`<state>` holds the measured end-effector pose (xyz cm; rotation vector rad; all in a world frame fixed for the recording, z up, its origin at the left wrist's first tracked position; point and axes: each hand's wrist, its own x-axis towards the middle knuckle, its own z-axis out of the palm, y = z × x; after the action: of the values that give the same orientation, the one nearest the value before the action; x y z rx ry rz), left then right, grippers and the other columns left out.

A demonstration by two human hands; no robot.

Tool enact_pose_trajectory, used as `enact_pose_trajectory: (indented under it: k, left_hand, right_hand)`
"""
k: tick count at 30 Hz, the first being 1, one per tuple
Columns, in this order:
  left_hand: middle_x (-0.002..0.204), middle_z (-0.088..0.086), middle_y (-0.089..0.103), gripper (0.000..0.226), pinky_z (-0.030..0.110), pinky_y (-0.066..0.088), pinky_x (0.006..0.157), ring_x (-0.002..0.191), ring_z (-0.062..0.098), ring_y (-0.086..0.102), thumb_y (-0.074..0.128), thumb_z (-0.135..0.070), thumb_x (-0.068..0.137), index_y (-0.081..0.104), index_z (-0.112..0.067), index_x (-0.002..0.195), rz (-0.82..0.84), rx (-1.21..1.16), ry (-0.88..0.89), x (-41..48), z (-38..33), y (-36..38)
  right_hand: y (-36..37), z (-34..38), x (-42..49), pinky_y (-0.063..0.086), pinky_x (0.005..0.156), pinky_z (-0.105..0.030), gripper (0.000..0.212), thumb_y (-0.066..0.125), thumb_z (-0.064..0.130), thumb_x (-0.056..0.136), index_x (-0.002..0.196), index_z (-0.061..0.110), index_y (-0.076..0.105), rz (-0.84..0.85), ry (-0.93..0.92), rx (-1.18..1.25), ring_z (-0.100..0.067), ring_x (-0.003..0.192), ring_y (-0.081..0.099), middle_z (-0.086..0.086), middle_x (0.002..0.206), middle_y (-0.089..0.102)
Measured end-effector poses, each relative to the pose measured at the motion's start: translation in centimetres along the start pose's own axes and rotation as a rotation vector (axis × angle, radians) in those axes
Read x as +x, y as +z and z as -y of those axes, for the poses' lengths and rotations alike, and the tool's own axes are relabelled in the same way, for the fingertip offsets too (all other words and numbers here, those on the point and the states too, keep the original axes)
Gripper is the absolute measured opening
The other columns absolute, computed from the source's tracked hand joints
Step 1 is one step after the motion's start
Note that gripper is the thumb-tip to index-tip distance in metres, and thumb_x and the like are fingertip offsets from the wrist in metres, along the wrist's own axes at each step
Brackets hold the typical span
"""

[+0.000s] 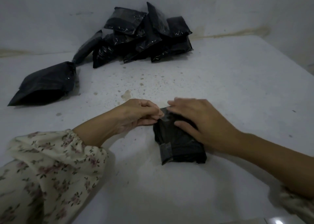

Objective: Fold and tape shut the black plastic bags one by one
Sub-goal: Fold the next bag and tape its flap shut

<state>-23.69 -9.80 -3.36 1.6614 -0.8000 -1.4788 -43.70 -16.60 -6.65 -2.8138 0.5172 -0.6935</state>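
Note:
A folded black plastic bag [180, 145] lies on the white floor in front of me, with a strip of clear tape across its near left corner. My left hand [136, 115] pinches a piece of clear tape [162, 114] at the bag's far left corner. My right hand [202, 121] lies flat on top of the bag, fingers straight and pressing near its far edge. A floral sleeve covers my left forearm.
A heap of several taped black bags [146, 36] sits in the corner against the white wall. Two untaped, fuller black bags [49, 84] lie to the left on the speckled white floor [237, 80].

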Motion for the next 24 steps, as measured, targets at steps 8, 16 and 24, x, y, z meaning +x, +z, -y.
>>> enact_pose_trajectory:
  k: [8,16,24]
  left_hand:
    - [0.086,0.009,0.074,0.007,0.018,0.058,0.064,0.072,0.008,0.071,0.063,-0.007,0.089,0.07,-0.003,0.089,0.014,0.003,-0.027,-0.5,-0.9,-0.9]
    - [0.089,0.01,0.075,0.021,0.025,0.059,0.072,0.075,0.013,0.072,0.073,-0.014,0.081,0.067,-0.012,0.101,-0.053,0.263,0.014,-1.1,-1.4,-1.0]
    - [0.065,0.0,0.069,0.046,0.024,0.05,0.049,0.054,0.01,0.059,0.075,-0.019,0.082,0.041,-0.021,0.112,-0.176,0.268,0.09,-1.0,0.4,-0.3]
  right_hand:
    - [0.8,0.3,-0.5,0.034,0.098,-0.031,0.047,0.04,0.041,0.093,0.11,0.012,0.073,-0.055,-0.001,-0.287,-0.016,0.111,0.064,-0.004,0.118,0.068]
    - [1.0,0.1,-0.1,0.037,0.093,-0.035,0.042,0.042,0.033,0.087,0.1,0.013,0.076,-0.122,-0.097,-0.438,-0.016,0.096,0.071,-0.005,0.107,0.073]
    - [0.7,0.4,0.2,0.035,0.094,-0.036,0.043,0.041,0.033,0.086,0.099,0.014,0.076,-0.084,-0.072,-0.451,-0.015,0.095,0.071,-0.003,0.106,0.073]
